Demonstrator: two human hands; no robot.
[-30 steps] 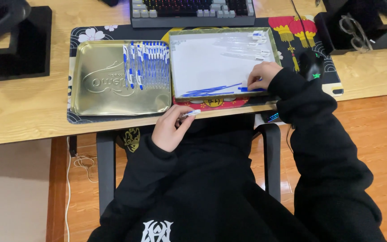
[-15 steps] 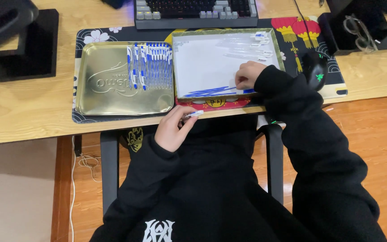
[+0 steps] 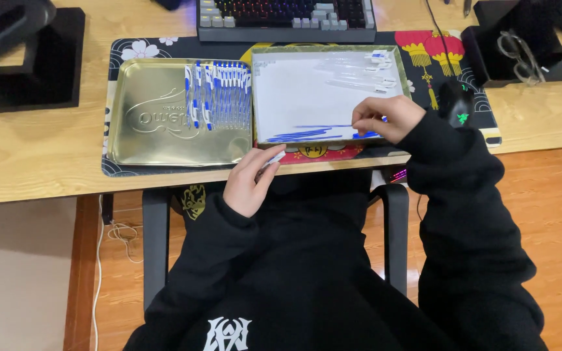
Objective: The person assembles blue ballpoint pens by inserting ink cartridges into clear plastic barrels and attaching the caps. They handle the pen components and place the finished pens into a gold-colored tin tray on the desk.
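Your right hand (image 3: 385, 118) reaches into the white-lined tray (image 3: 274, 97), fingers pinched together on a thin blue refill from the loose refills (image 3: 313, 134) lying along that tray's near edge. Your left hand (image 3: 250, 179) rests at the near edge of the tabletop (image 3: 34, 156), curled closed around a slim white pen barrel (image 3: 272, 158) whose tip points toward the tray.

In the same tray, at the far right corner, a few clear barrels (image 3: 365, 71) lie loose; how many is hard to tell. To the left sits a gold tin lid (image 3: 144, 130), touching the white tray, with a neat row of finished blue-and-white pens (image 3: 219, 94) laid side by side along its right part.

Judging by how things lie, the work is well under way: a good row is already assembled in the gold lid, while a small bunch of refills and a few barrels are left in the white tray, and one barrel is in your hand not yet filled.

Both trays rest on a patterned desk mat (image 3: 463, 45). A keyboard (image 3: 287, 16) lies at the far edge, a black mouse (image 3: 455, 103) just right of the white tray, and a pair of glasses (image 3: 518, 52) farther right.
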